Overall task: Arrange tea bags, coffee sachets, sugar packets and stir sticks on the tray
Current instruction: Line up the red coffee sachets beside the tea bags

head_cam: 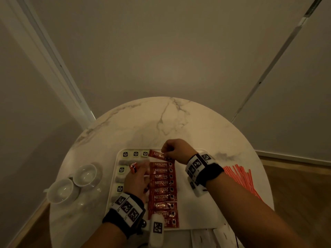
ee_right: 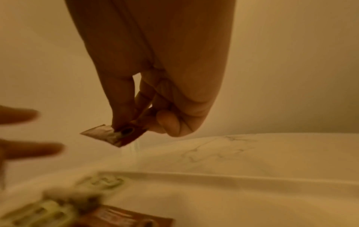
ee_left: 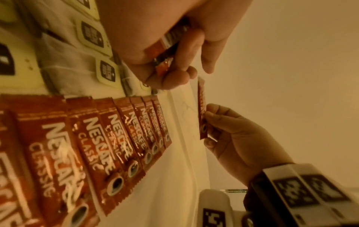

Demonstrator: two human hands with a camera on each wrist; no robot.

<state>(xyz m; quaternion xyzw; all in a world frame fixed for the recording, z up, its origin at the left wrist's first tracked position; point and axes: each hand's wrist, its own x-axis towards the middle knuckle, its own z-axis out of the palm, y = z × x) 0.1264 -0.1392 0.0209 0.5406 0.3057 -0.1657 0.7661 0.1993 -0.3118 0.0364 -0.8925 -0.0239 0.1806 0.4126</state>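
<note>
A white tray point(head_cam: 195, 208) lies on the round marble table. Several red Nescafe coffee sachets point(head_cam: 162, 183) lie on it in a column, one below the other. Tea bags with green tags point(head_cam: 135, 154) line the tray's far and left sides. My right hand point(head_cam: 176, 149) pinches one red sachet point(head_cam: 156, 154) by its end, just above the tray's far edge; that held sachet point(ee_right: 116, 136) hangs from thumb and forefinger. My left hand point(head_cam: 138, 178) grips more red sachets point(head_cam: 132, 167) over the tray's left part; these gripped sachets point(ee_left: 165, 50) show between its fingers.
Two white cups point(head_cam: 86, 174) on saucers stand left of the tray. Red-and-white stir sticks point(head_cam: 241, 178) lie in a fan to the right. White packets point(head_cam: 220, 235) lie at the table's near edge. Bare marble point(head_cam: 161, 122) stretches beyond the tray.
</note>
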